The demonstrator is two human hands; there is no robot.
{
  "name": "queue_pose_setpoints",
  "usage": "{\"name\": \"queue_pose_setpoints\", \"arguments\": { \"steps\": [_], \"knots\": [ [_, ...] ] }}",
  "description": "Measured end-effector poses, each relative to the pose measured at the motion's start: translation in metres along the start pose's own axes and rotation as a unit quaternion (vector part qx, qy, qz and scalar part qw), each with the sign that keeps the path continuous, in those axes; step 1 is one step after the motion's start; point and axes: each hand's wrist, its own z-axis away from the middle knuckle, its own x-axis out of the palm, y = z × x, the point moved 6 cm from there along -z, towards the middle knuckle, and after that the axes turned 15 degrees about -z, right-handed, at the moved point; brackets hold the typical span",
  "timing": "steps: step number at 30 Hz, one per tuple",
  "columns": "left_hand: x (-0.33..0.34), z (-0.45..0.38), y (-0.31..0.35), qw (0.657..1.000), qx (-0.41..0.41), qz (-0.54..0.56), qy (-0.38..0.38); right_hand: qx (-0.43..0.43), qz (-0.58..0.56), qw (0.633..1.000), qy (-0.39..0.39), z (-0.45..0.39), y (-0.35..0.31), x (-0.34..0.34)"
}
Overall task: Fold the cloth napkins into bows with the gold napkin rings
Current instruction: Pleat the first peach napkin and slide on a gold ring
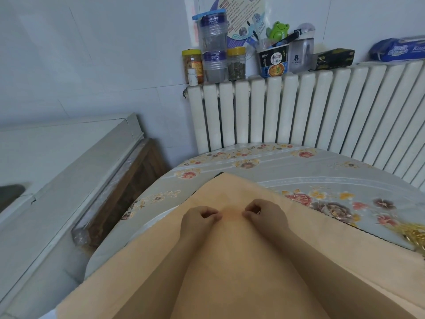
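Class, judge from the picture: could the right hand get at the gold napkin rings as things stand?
Probably yes: the shiny gold napkin rings lie on the right hand's side, nothing between, but it pinches the peach cloth napkin.

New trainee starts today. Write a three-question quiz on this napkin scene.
1. True or false: both hands pinch the napkin.
2. Where do the gold rings lie? A) on the radiator B) on the table's right edge C) on the napkin
3. Fill in: the green frog stands above the ____.

Key:
1. True: the left hand and right hand curl their fingers onto the cloth, close together.
2. B, on the table.
3. radiator.
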Motion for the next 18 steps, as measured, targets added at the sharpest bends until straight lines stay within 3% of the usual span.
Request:
{"name": "queue_pose_setpoints", "arguments": {
  "steps": [7,12,18],
  "knots": [
    [-0.008,0.009,0.009,0.997,0.049,0.062,-0.024,-0.023,-0.113,0.993,-0.022,0.005,-0.004,-0.004],
    [-0.009,0.018,0.009,0.986,0.149,-0.055,-0.041,-0.093,-0.03,0.992,-0.082,0.017,-0.009,-0.008],
    [-0.005,0.019,0.01,0.962,0.194,-0.193,-0.022,-0.132,0.064,0.985,-0.096,0.02,-0.009,-0.001]
  ]
}}
